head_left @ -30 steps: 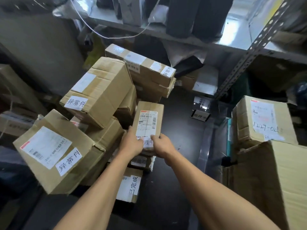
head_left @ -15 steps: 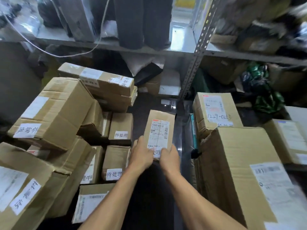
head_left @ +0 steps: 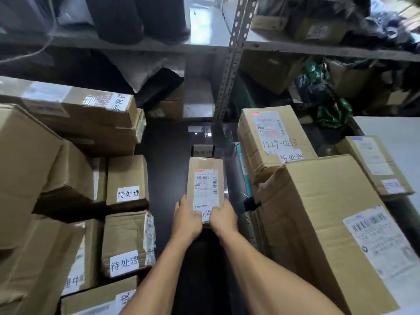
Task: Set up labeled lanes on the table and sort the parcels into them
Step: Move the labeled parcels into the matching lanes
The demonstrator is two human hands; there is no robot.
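Note:
A small brown parcel (head_left: 205,176) with a white shipping label lies lengthwise on the dark table (head_left: 168,146), in the lane between the box stacks. My left hand (head_left: 187,218) grips its near left corner and my right hand (head_left: 223,218) grips its near right corner. Just beyond the parcel's far end stands a small lane label card (head_left: 203,151). Whether the parcel rests on the table or hangs just above it cannot be told.
Stacked cardboard boxes fill the left, two marked with white tags (head_left: 128,193) (head_left: 124,263). Large boxes (head_left: 272,137) (head_left: 327,223) crowd the right. A metal shelf upright (head_left: 229,71) and cluttered shelves stand behind the table.
Both hands carried the small parcel from the left stack rightward into the dark lane and set it lower, near the label card. The camera swung right.

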